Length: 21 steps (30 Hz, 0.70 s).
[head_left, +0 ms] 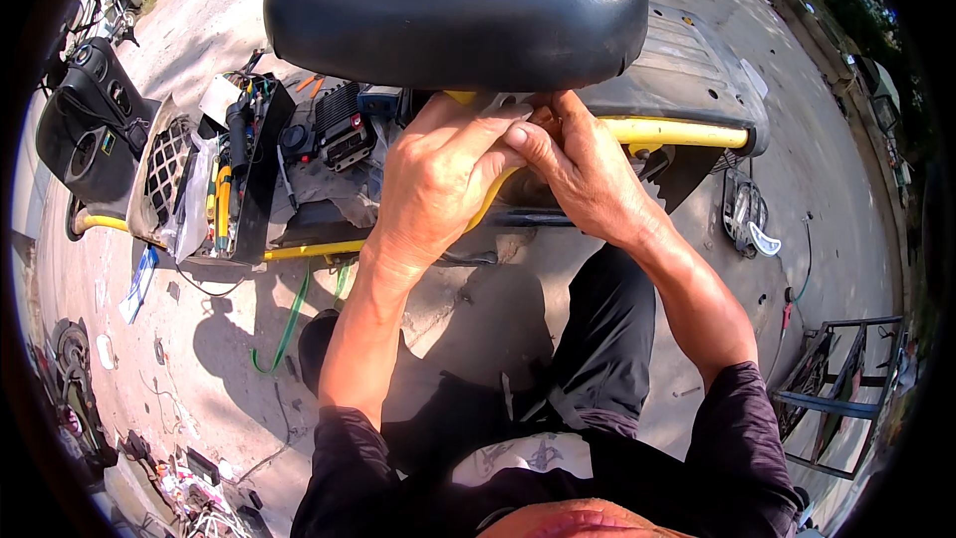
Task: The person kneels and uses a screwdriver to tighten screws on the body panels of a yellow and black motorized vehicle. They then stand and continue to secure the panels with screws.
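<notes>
My left hand (pixel 433 171) and my right hand (pixel 583 164) meet just under the front edge of a padded black seat (pixel 453 5), at a yellow tubular frame (pixel 687 132). Both have their fingers bent and pressed together around a small greyish part (pixel 506 102), mostly hidden, so I cannot make out what each one holds. My right thumb lies beside my left fingers. Behind my left hand sits a black finned electronic box (pixel 344 130), with wires and small items around it.
A tool box (pixel 249 169) with yellow-handled tools and a black bin (pixel 85 144) stand on the vehicle's left. A metal deck (pixel 687 55) extends right. On the concrete ground lie a metal rack (pixel 836 399), a green strap (pixel 289 324) and scattered parts. My legs are below.
</notes>
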### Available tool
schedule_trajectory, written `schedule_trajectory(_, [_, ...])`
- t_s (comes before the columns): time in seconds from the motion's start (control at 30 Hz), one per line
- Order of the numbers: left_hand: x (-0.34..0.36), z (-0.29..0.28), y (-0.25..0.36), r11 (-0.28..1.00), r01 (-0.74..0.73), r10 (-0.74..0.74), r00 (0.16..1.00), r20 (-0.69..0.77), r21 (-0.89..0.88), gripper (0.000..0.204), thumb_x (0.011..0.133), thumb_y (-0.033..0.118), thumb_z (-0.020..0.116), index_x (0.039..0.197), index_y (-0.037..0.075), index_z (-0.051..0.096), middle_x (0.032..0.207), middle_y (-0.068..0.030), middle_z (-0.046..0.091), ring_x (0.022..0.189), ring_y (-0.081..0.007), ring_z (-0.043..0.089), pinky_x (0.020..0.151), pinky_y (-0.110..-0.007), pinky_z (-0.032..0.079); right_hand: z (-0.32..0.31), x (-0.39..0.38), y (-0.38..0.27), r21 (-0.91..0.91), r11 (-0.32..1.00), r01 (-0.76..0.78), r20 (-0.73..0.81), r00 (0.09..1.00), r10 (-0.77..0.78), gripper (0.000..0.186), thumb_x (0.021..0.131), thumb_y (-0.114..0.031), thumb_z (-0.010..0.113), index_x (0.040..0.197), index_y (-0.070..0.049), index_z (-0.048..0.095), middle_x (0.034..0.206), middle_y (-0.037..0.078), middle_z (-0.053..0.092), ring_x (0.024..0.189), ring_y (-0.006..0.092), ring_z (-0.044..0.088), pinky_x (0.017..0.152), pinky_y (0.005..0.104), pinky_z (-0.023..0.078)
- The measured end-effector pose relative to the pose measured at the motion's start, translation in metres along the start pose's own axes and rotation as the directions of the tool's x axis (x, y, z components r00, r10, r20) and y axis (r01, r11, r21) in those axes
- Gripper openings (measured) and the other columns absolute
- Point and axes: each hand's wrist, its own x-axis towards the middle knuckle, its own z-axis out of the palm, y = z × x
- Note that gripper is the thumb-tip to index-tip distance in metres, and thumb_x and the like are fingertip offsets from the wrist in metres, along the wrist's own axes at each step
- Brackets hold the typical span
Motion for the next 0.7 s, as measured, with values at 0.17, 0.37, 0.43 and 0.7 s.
schedule_trajectory(0.17, [0.000,-0.008,-0.014,0.978,0.205,-0.206,0.975,-0.081,-0.029,0.030,0.094,0.001,0.074,0.124,0.002,0.069,0.105,-0.0190,0.077,0.093,-0.0378,0.076,0.081,-0.043,0.060,-0.017,-0.007,0.001,-0.568,0.803,0.181,-0.082,0.958,-0.275,0.047,0.092,-0.025,0.081,0.131,-0.005,0.062,0.119,0.021,0.069,0.110,0.0413,0.068,0.088,0.0482,0.054])
schedule_trajectory(0.37, [-0.001,0.007,-0.027,0.978,0.207,-0.205,0.970,-0.132,0.003,0.021,0.099,-0.001,0.069,0.120,0.000,0.068,0.102,-0.0173,0.078,0.090,-0.0305,0.078,0.081,-0.039,0.059,-0.005,0.003,0.029,-0.775,0.562,0.289,-0.102,0.821,-0.562,0.041,0.078,-0.019,0.086,0.117,-0.011,0.074,0.121,0.008,0.066,0.113,0.0305,0.062,0.105,0.0493,0.044])
schedule_trajectory(0.43, [-0.001,0.011,-0.033,0.958,0.272,-0.282,0.950,-0.131,-0.088,0.020,0.099,-0.001,0.069,0.119,-0.002,0.067,0.102,-0.0147,0.078,0.089,-0.0251,0.077,0.081,-0.037,0.059,0.000,0.005,0.036,-0.786,0.549,0.284,-0.119,0.803,-0.585,0.039,0.078,-0.019,0.086,0.115,-0.011,0.074,0.120,0.007,0.068,0.114,0.0291,0.063,0.106,0.0479,0.044])
schedule_trajectory(0.7, [0.004,0.021,-0.027,0.831,0.417,-0.476,0.875,-0.084,-0.370,0.019,0.099,0.005,0.071,0.117,0.000,0.068,0.097,-0.0163,0.078,0.094,-0.0287,0.077,0.081,-0.038,0.059,0.007,0.008,0.043,-0.797,0.516,0.316,-0.115,0.758,-0.643,0.037,0.080,-0.020,0.087,0.113,-0.009,0.075,0.116,0.009,0.066,0.114,0.0318,0.062,0.105,0.0487,0.043])
